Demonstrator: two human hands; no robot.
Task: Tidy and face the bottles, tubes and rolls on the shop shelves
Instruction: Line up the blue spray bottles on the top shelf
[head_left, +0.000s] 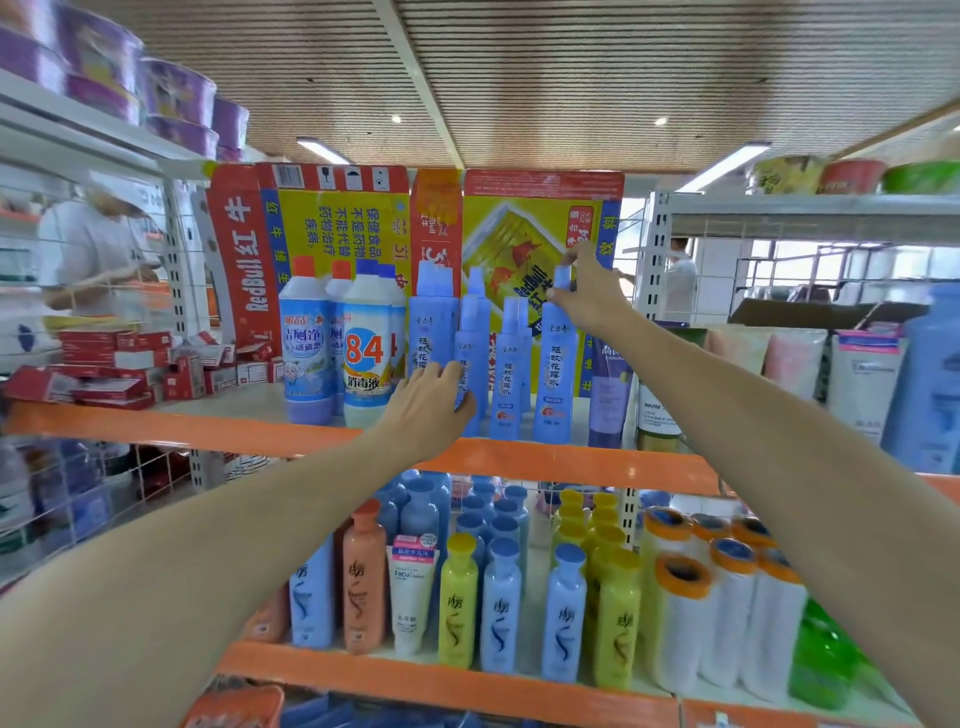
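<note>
Two hands reaching onto upper shelf (249, 426) with orange front edge. Left hand (431, 402) curling around lower body of second blue spray bottle (474, 353) in the row, fingers wrapping its left side, bottle standing upright. Right hand (584, 291) pinching cap of rightmost blue spray bottle (556, 374), thumb and fingers closing on the cap from the right, bottle standing upright at shelf front. Third blue spray bottle (508, 369) standing between the two held bottles, untouched. Further blue bottle (430, 322) standing just behind left hand. Disinfectant bottle marked 84 (366, 353) and toilet-cleaner bottle with orange cap (306, 343) standing left of the spray row, just beside each other. Flattened Red Bull carton (332, 223) standing behind all bottles as backing. Purple bottle (608, 384) standing right of held bottle, partly hidden by right forearm. Red boxes (114, 364) lying in loose heap at far left of same shelf. Lower shelf (467, 680) carrying rows of blue, yellow and orange shampoo bottles (501, 608), white tube (410, 592) standing cap down among them, and white rolls with orange cores (727, 603) standing upright at right. Person in white top (88, 249) standing beyond left wire rack, blurred.
</note>
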